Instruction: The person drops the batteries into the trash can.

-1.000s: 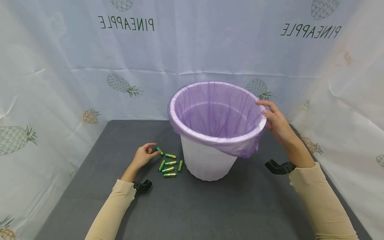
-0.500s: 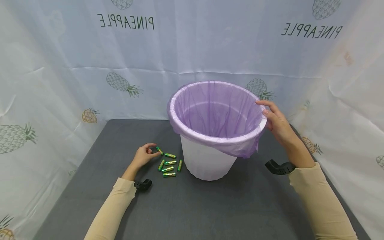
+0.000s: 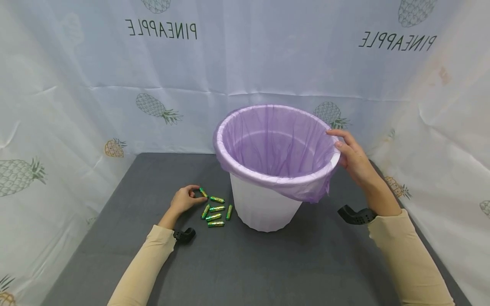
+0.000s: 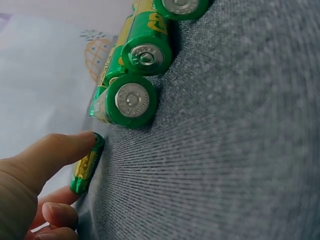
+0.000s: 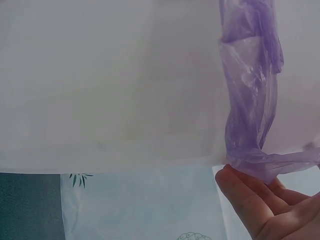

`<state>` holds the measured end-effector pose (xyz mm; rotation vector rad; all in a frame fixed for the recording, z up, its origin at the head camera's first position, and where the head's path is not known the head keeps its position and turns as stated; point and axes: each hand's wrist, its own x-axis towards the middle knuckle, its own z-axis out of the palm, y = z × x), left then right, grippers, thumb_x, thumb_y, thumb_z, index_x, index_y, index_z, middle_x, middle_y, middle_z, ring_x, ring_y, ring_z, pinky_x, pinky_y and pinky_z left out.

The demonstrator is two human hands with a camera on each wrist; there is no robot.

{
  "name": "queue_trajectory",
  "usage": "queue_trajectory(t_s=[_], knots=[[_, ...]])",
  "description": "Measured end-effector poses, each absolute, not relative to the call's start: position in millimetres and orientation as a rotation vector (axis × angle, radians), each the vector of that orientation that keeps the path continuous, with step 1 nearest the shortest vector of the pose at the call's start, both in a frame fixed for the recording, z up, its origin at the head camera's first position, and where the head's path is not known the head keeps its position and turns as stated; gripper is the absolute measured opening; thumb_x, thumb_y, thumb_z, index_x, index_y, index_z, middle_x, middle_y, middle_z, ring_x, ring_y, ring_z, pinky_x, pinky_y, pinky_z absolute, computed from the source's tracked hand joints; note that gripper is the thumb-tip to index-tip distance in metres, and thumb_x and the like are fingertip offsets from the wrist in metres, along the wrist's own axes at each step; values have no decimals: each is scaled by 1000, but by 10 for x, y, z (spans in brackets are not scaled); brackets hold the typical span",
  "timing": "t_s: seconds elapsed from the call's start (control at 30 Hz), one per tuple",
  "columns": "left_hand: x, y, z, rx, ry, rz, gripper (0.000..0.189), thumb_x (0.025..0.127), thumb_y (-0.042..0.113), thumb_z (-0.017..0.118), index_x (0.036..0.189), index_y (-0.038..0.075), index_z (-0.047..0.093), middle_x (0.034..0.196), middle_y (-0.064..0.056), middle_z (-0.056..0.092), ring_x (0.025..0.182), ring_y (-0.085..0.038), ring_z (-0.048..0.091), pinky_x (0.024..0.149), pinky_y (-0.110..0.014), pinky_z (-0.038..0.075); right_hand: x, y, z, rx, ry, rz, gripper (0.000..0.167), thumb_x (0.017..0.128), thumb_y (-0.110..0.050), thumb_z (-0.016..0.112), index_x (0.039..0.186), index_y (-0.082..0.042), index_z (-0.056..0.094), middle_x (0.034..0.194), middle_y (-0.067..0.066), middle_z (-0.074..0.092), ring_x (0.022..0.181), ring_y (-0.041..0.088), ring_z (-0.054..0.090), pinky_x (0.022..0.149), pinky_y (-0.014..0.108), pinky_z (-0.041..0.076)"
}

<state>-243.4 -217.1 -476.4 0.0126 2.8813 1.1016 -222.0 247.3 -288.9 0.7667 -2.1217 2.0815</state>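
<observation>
At the left of the head view my left hand [image 3: 185, 199] pinches a green and gold battery [image 3: 203, 192] lengthwise, thumb at one end and a finger at the other. Seen from the left wrist, this battery [image 4: 86, 169] lies low at the grey cloth. Several more batteries [image 3: 217, 208] lie loosely grouped beside it. A white waste bin [image 3: 266, 208] stands upright to their right, its purple liner [image 3: 281, 140] folded over the rim. My right hand [image 3: 355, 158] grips the bin's right rim, fingers over the top and thumb outside, against the bunched liner [image 5: 250, 100].
A dark grey cloth [image 3: 245, 267] covers the table. Behind it and at both sides hang white curtains [image 3: 95, 76] with pineapple prints. Black wrist mounts [image 3: 185, 235] are strapped to both arms.
My left thumb and finger have closed in slightly on the ends of the battery, which stays nearly in place. The right hand and the bin have not moved.
</observation>
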Motion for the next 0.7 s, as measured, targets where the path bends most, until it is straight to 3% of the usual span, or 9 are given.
queue_trajectory(t_s=[0.27,0.7], knots=[[-2445,-2156,-4737,-18,2880,1070,52,81,33,75,123,6,62,69,6,43,58,-11,36,55,-27,28,-2213,2472,-2897,774,-2089,2112,29,103,-12,38,126,-20,52,109,-5,61,88,2,66,72,16,54],[-2414,-2264,-4688,65,2877,1252,46,84,25,73,119,-3,62,58,6,33,50,-8,27,53,-23,29,-2203,2478,-2882,786,-2118,2104,28,103,-13,38,126,-22,52,112,-6,59,91,1,65,74,15,54]])
